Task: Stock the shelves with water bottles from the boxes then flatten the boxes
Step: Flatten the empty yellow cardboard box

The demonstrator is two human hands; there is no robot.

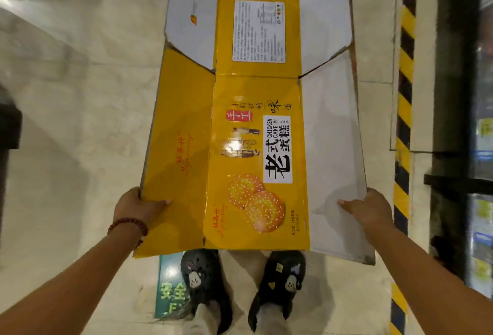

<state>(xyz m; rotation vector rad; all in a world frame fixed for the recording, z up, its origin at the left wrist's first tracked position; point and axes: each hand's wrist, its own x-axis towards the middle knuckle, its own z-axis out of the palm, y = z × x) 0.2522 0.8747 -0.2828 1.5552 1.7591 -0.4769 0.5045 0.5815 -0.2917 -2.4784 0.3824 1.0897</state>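
A large yellow and white cardboard box [256,126], opened out nearly flat, hangs in front of me above the floor. It shows printed cakes, a "CHICKEN CAKE" label and a white sticker at its far end. My left hand [136,206] grips its left yellow edge, thumb lying on top. My right hand [370,208] grips the right white edge in the same way. The far flaps still angle upward. No water bottles show clearly.
My two black clogs [240,286] stand on the pale tiled floor below the box. A green floor sign [170,292] lies under my left foot. A yellow-black striped strip [404,110] runs along the right, beside a dark glass-fronted cooler [469,147].
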